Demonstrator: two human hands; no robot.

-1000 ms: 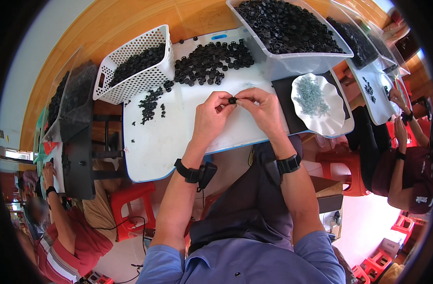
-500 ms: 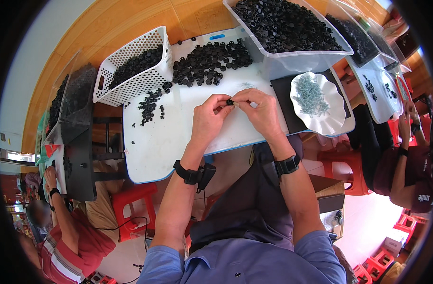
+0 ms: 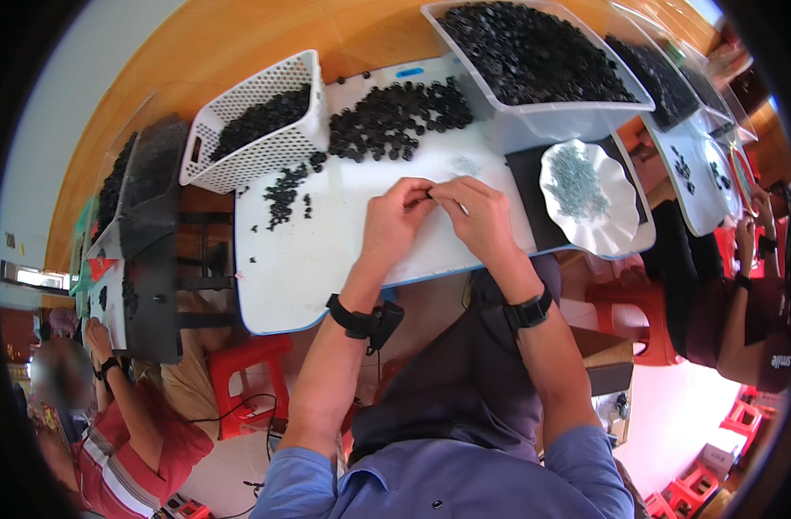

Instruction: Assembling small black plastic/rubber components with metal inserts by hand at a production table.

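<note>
Fingertips (image 3: 420, 182) meet over the white, blue-edged tabletop (image 3: 300, 272), left hand (image 3: 391, 223) and right hand (image 3: 481, 216) both pinching one small black piece (image 3: 431, 194)! It's right between them, neither hand nearer, so covered that its long axis can't be called. Off to the right, closer to the right hand, sits a white scalloped plate (image 3: 621, 228) bearing thin grey-green slivers (image 3: 575, 182); beyond the fingers, a spread of rounded black pieces (image 3: 391, 123).
</note>
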